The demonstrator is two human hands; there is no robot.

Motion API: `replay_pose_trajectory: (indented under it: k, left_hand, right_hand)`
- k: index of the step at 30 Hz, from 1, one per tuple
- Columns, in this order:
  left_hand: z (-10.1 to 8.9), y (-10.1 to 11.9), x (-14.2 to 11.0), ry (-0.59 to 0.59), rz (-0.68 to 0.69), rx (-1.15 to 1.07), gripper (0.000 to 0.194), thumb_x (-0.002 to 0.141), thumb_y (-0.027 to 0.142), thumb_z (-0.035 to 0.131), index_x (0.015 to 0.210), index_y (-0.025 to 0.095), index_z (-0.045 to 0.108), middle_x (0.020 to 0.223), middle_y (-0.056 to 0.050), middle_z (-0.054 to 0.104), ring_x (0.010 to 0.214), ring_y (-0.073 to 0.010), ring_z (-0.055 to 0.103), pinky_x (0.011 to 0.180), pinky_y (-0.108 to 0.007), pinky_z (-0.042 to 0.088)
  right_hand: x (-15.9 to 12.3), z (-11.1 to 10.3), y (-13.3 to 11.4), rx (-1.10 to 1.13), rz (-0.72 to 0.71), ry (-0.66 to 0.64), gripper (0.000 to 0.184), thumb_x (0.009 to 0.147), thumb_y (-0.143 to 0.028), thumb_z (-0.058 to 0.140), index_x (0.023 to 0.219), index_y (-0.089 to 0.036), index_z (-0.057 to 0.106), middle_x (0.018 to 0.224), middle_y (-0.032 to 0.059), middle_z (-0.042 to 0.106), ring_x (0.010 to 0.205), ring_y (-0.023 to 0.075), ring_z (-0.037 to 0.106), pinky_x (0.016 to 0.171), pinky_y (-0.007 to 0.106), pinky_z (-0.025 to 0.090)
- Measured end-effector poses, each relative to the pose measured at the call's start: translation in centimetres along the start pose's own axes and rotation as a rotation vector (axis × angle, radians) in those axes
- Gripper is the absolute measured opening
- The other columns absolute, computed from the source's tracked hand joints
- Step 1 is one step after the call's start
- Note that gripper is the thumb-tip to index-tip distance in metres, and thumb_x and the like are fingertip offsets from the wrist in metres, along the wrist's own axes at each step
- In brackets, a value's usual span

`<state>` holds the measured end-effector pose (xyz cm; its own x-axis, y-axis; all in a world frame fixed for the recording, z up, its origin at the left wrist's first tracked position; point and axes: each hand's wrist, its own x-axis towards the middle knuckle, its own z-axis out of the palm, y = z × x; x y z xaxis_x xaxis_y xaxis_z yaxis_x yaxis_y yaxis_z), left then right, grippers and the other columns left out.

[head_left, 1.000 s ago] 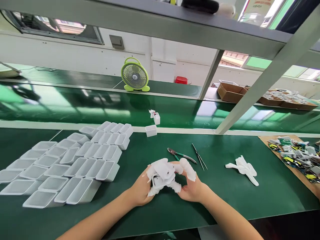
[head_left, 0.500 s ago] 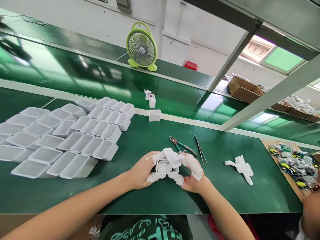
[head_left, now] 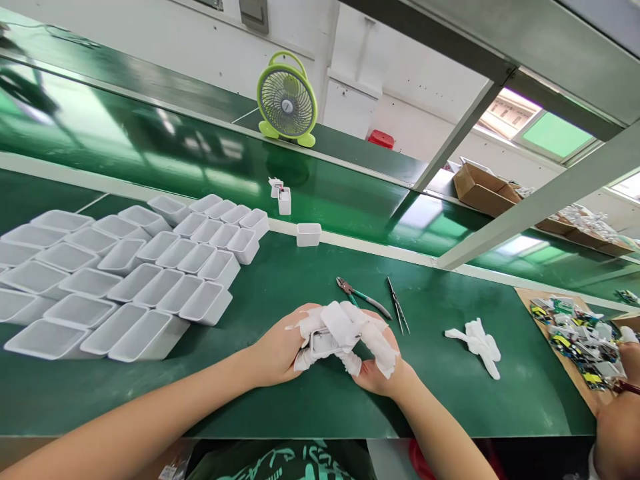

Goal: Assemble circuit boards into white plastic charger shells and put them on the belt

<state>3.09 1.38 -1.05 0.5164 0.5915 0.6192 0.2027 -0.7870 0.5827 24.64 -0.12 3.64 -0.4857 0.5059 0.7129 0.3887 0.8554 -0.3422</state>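
Both of my hands wear white coverings on the fingers and meet at the middle of the bench's near side. Between them is a small white plastic case [head_left: 324,343], with a white piece [head_left: 340,325] tilted over its top. My left hand [head_left: 285,343] is closed round the case's left side. On its right side my right hand [head_left: 383,353] grips the case and the tilted piece. What lies inside the case is mostly hidden by fingers. Just beyond my hands lie pliers [head_left: 367,301] with green handles and metal tweezers [head_left: 398,307].
Rows of open white boxes [head_left: 160,290] cover the left. A single white box [head_left: 309,235] and a box with wires [head_left: 284,201] stand farther back. At right lie a crumpled white glove [head_left: 477,347] and cardboard with circuit boards [head_left: 575,340], beside another person's hand [head_left: 631,360]. A green fan [head_left: 287,100] stands behind.
The white piece has come down over the case, covering more of its opening. The box with wires on the far belt has moved left. Another person's hand has come farther in at right.
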Motion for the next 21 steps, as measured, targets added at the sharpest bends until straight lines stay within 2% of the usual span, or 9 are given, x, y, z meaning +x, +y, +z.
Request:
replay_pose_trajectory:
  k: [3, 6, 8, 11, 15, 17, 21]
  left_hand:
    - [0.7, -0.6, -0.4, 0.08, 0.019, 0.019, 0.048, 0.094, 0.022, 0.045, 0.143, 0.022, 0.044, 0.118, -0.016, 0.068, 0.11, -0.0299, 0.067, 0.09, -0.043, 0.058]
    - [0.9, -0.6, -0.4, 0.124, -0.008, 0.038, 0.051, 0.093, 0.02, 0.045, 0.144, 0.021, 0.041, 0.119, -0.015, 0.067, 0.108, -0.0295, 0.067, 0.088, -0.043, 0.057]
    - [0.7, -0.4, -0.3, 0.132, -0.048, 0.05, 0.053, 0.092, 0.018, 0.044, 0.145, 0.02, 0.04, 0.119, -0.015, 0.067, 0.106, -0.0289, 0.067, 0.087, -0.042, 0.057]
    - [0.3, -0.1, -0.1, 0.11, -0.092, 0.06, 0.054, 0.09, 0.015, 0.045, 0.144, 0.02, 0.041, 0.119, -0.014, 0.067, 0.105, -0.0282, 0.068, 0.087, -0.041, 0.057]
    - [0.2, -0.3, -0.3, 0.086, -0.104, 0.057, 0.05, 0.091, 0.017, 0.046, 0.14, 0.019, 0.045, 0.118, -0.014, 0.067, 0.105, -0.028, 0.067, 0.089, -0.042, 0.057]
    - [0.5, -0.8, -0.5, 0.083, -0.115, 0.057, 0.046, 0.09, 0.018, 0.046, 0.136, 0.019, 0.048, 0.116, -0.014, 0.068, 0.105, -0.0278, 0.067, 0.089, -0.042, 0.057]
    - [1.0, -1.5, -0.9, 0.087, -0.151, 0.07, 0.04, 0.087, 0.018, 0.047, 0.127, 0.018, 0.053, 0.109, -0.012, 0.069, 0.097, -0.0267, 0.069, 0.082, -0.04, 0.059]
  right_hand:
    - [0.0, 0.2, -0.2, -0.038, 0.04, -0.013, 0.085, 0.088, -0.012, 0.061, 0.161, -0.025, 0.018, 0.138, 0.0182, 0.063, 0.12, 0.034, 0.069, 0.096, 0.053, 0.063]
    - [-0.2, 0.1, -0.3, -0.143, 0.06, 0.082, 0.083, 0.086, -0.015, 0.065, 0.159, -0.023, 0.025, 0.154, 0.0221, 0.047, 0.132, 0.0392, 0.06, 0.099, 0.06, 0.059]
    - [-0.4, -0.2, -0.3, -0.228, 0.022, 0.087, 0.077, 0.085, -0.018, 0.067, 0.155, -0.028, 0.036, 0.16, 0.0185, 0.038, 0.136, 0.0411, 0.054, 0.1, 0.061, 0.058]
    - [-0.5, -0.4, -0.4, -0.306, -0.044, -0.004, 0.066, 0.082, -0.019, 0.068, 0.144, -0.033, 0.053, 0.166, 0.0104, 0.029, 0.139, 0.0403, 0.05, 0.103, 0.057, 0.057]
    - [-0.4, 0.1, -0.5, -0.304, -0.035, -0.045, 0.064, 0.08, -0.019, 0.071, 0.141, -0.031, 0.057, 0.172, 0.0081, 0.013, 0.145, 0.0418, 0.041, 0.106, 0.06, 0.054]
    - [-0.4, 0.5, -0.4, -0.263, -0.007, -0.069, 0.061, 0.079, -0.016, 0.071, 0.137, -0.03, 0.059, 0.173, 0.0083, 0.01, 0.147, 0.0423, 0.038, 0.108, 0.061, 0.051]
    - [-0.4, 1.0, 0.0, -0.222, 0.045, -0.11, 0.049, 0.081, -0.013, 0.068, 0.127, -0.027, 0.063, 0.172, 0.0095, 0.013, 0.151, 0.0416, 0.033, 0.113, 0.062, 0.046]
